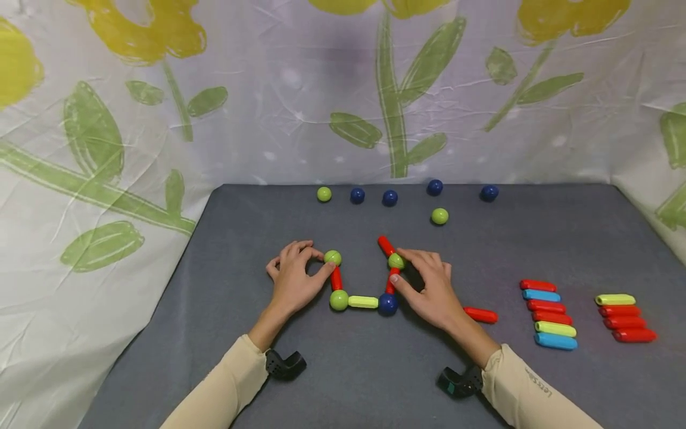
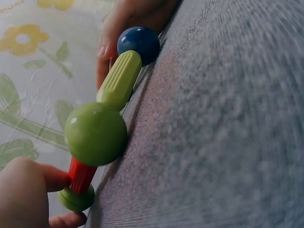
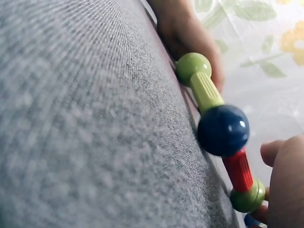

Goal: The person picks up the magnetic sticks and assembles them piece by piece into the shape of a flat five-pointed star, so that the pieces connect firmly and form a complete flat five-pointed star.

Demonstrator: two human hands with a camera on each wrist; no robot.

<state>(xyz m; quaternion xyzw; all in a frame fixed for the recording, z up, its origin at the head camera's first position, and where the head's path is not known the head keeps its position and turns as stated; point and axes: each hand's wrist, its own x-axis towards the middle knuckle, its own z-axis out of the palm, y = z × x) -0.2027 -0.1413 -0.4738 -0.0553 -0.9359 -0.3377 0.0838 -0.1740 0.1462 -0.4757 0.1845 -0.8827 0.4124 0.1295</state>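
A U-shaped chain of balls and rods [image 1: 363,302] is laid on the table [image 1: 332,369]. Its left end ball [image 1: 332,258] and red rod [image 2: 81,178] are pinched by the left hand [image 1: 293,277]. Its right green ball [image 1: 396,261] is touched by the right hand [image 1: 429,286], though a grip cannot be confirmed: the thumb [image 3: 273,152], overlapping the rod in the head view, is shown apart in the right wrist view.

The green round plastic ball [image 2: 96,134] and the blue round plastic ball [image 3: 223,130] look smooth and glossy; the red ribbed plastic stick [image 3: 239,170] has softer shine. The grey flat cloth surface [image 1: 364,369] appears matt and rough.
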